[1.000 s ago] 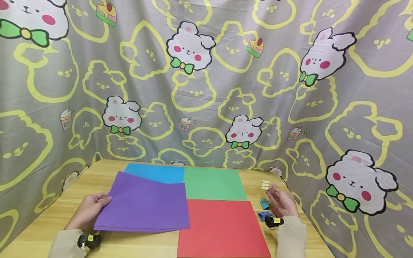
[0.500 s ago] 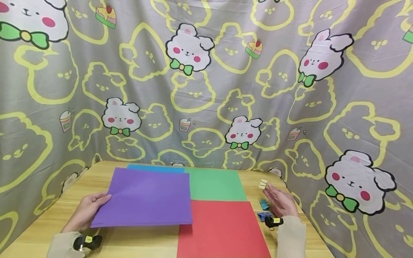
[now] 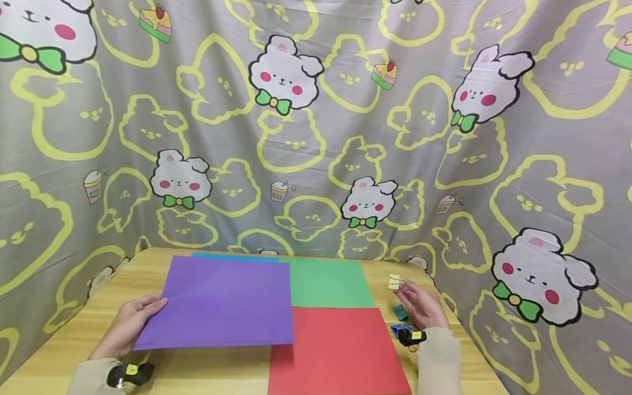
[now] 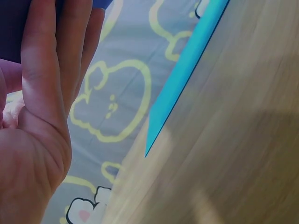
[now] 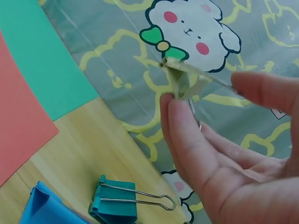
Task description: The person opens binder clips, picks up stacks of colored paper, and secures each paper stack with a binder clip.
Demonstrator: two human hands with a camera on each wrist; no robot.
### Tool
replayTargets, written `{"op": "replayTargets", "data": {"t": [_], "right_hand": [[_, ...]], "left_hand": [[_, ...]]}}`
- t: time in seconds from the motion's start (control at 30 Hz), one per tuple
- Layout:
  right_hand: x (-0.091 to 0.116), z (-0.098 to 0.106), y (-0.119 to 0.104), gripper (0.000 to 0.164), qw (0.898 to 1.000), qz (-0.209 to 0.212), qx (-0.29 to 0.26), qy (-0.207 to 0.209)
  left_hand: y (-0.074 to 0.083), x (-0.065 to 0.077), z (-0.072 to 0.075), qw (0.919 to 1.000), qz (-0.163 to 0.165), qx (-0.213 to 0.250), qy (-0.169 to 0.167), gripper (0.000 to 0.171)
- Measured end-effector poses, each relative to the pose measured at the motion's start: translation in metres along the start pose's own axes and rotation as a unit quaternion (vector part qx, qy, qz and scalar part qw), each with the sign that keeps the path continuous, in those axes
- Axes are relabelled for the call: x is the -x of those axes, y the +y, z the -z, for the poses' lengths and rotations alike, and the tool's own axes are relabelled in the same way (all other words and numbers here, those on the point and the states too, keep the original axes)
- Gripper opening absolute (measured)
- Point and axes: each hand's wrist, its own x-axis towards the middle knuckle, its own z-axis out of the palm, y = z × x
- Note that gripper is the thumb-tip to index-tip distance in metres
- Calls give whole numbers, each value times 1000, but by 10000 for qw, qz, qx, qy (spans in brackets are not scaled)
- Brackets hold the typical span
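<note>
My left hand (image 3: 130, 323) grips the left edge of a few stacked purple paper sheets (image 3: 222, 302), thumb on top and fingers beneath. The stack is raised off the table, overlapping a blue sheet (image 3: 237, 257) and the corner of a red sheet (image 3: 338, 351). Over at the right, my right hand (image 3: 424, 307) pinches a pale yellow binder clip (image 5: 180, 79) by its wire handles, held up in the air. Below that hand lie a teal binder clip (image 5: 114, 200) and a blue binder clip (image 5: 49, 207).
A green sheet (image 3: 328, 282) lies behind the red one on the wooden table (image 3: 197, 378). A patterned grey curtain (image 3: 316, 137) hangs behind the table and along its sides.
The purple stack has lifted and flattened out, covering more of the blue sheet. The right hand has turned the yellow clip slightly while staying near the same spot.
</note>
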Motion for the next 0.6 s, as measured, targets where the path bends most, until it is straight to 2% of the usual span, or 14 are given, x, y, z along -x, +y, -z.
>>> {"op": "replayTargets", "data": {"t": [0.07,0.27,0.4,0.53,0.6], "right_hand": [[-1,-3,1,10,9999,-39,-114,-4],[-2,-3,0,22,9997,2,-248,-23],[-4,-4,1,16,9998,157,-142,-18],[-5,-7,2,58,9996,261,137,-20],[-6,-9,2,68,9994,250,232,-30]], "left_hand": [[0,2,1,10000,9,5,21,68],[0,2,-1,10000,-74,-6,56,65],[0,3,-1,9999,-88,71,42,57],[0,3,-1,9999,-72,141,44,46],[0,3,-2,9999,-64,124,62,47]]}}
